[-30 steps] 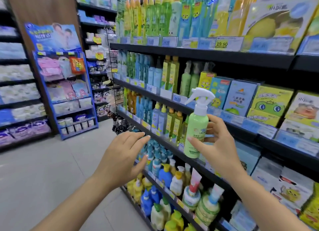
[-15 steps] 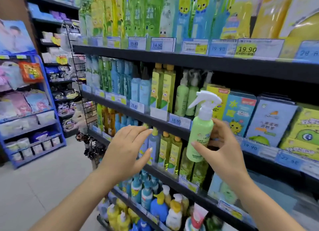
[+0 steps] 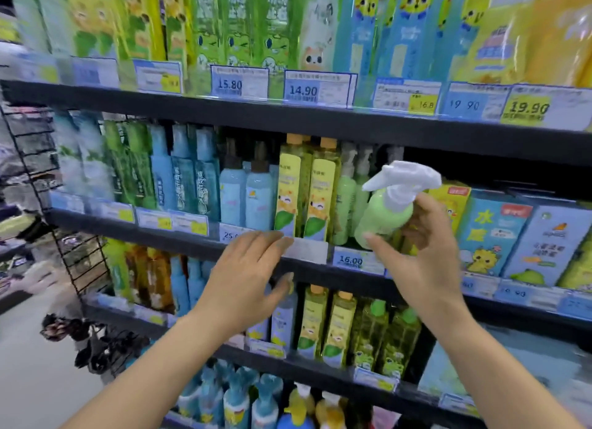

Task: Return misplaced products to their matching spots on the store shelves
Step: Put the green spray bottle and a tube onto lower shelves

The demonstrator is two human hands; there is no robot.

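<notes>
My right hand grips a light green spray bottle with a white trigger head, tilted to the right. It hovers in front of the middle shelf, just above the 16.00 price tag. Matching light green spray bottles stand behind it in that row. My left hand is held out flat with fingers spread, its fingertips at the shelf edge below two yellow-green bottles.
Blue and teal bottles fill the middle shelf's left part, boxed products its right. Tall green and blue packs line the top shelf. A black wire rack hangs at the shelving's left end.
I have come closer to the shelves. My right hand raised the spray bottle toward the middle shelf and tipped it right. My left hand moved up to the shelf edge.
</notes>
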